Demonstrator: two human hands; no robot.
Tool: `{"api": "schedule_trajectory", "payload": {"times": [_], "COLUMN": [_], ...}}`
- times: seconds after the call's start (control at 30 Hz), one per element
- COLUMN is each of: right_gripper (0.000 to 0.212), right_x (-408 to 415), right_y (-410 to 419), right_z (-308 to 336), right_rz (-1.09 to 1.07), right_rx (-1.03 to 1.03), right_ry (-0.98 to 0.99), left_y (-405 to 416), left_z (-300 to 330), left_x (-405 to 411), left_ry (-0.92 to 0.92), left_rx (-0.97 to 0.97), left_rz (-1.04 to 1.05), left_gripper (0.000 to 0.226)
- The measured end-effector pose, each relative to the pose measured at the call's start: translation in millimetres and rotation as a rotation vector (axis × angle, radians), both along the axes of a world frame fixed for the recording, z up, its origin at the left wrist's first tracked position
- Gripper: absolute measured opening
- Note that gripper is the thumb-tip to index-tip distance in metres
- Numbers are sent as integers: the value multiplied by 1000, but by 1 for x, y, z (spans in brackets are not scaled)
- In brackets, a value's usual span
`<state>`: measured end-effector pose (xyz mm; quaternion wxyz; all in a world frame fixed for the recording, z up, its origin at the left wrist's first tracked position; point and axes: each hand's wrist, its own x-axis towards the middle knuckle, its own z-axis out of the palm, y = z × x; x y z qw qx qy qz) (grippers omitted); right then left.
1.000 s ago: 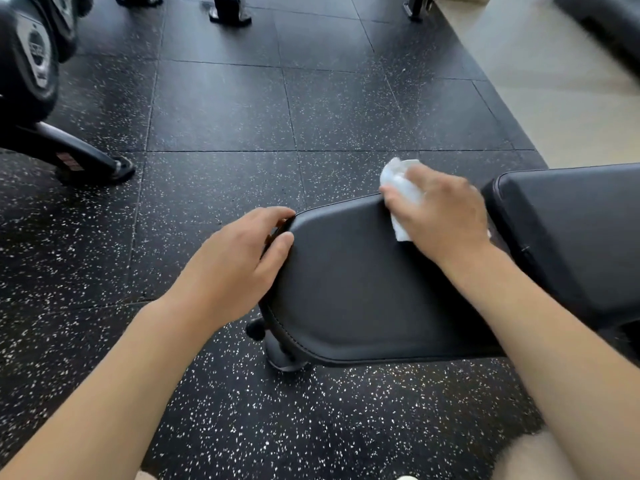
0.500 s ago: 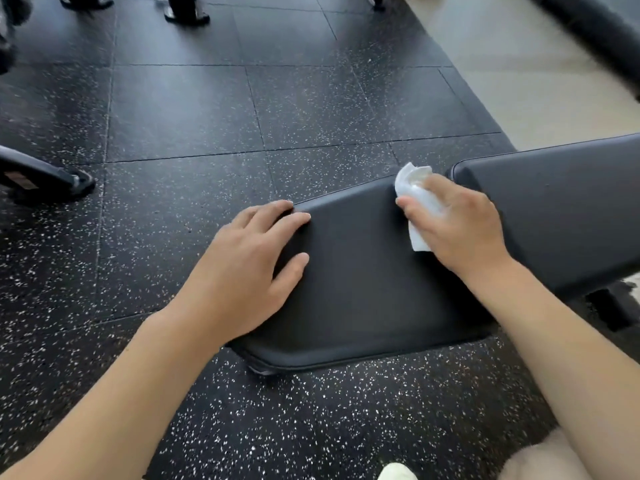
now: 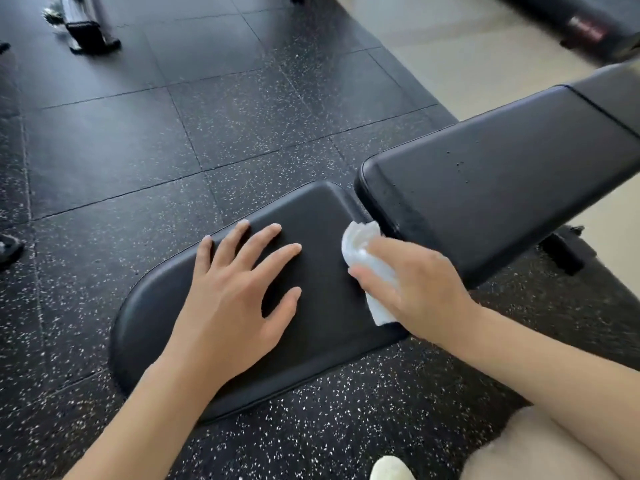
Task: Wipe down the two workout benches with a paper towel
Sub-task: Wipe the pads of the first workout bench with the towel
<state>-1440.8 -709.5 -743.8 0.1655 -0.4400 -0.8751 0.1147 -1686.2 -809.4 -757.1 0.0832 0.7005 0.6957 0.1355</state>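
Right hand (image 3: 419,289), gripping the crumpled paper towel (image 3: 363,252), has slid to the seat pad's (image 3: 156,327) far right edge by the back pad (image 3: 502,188), while the left hand (image 3: 239,299) now lies flat, fingers spread, so the seat looks nearly wiped

one head cam, looks fwd & down, close over bench seat (image 3: 322,216).

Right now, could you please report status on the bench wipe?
Left hand flat on seat pad. Right hand grips paper towel there. Nothing in the way.
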Motion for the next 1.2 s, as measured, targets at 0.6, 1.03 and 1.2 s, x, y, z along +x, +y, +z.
{"api": "schedule_trajectory", "payload": {"times": [0.6,1.03,1.2], "right_gripper": [30,32,31], "right_x": [7,-213,-173], "right_y": [-21,28,-26], "right_z": [4,1,24], "right_rz": [446,231,496], "right_rx": [122,117,33], "right_ry": [-65,-143,-72], "left_y": [-46,-63,-66], "left_z": [-6,-16,-5], "left_x": [-45,-49,-49], "left_ry": [-102,-262,-375], "left_rx": [91,328,279], "left_rz": [3,489,538], "left_gripper": [51,48,38]}}
